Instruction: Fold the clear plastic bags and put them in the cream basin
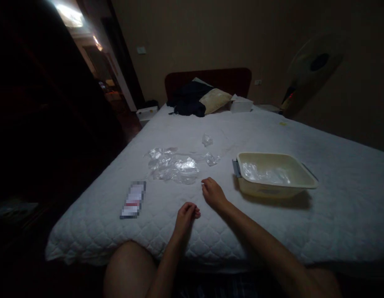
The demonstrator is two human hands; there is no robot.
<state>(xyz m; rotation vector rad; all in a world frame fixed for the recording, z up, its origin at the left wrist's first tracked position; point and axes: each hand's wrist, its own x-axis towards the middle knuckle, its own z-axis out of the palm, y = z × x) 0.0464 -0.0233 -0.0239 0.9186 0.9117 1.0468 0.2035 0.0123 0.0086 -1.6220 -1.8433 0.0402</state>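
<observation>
My left hand rests low over the near part of the bed, its fingers curled and closed; whatever may be inside them is hidden. A little farther forward and to the right, my right hand is closed too, the thumb and fingertips pinched together. A tiny pale spot shows at those fingertips, too small to name. Just beyond my hands lies a spread of crumpled clear plastic bags. Two smaller clear plastic pieces, one nearer and one farther, lie to its right.
A cream plastic bin with grey handles stands at right, clear plastic inside. A phone, its screen blurred out, lies at left on the white quilted bedcover. Dark cloth, a pillow and a white box sit near the headboard.
</observation>
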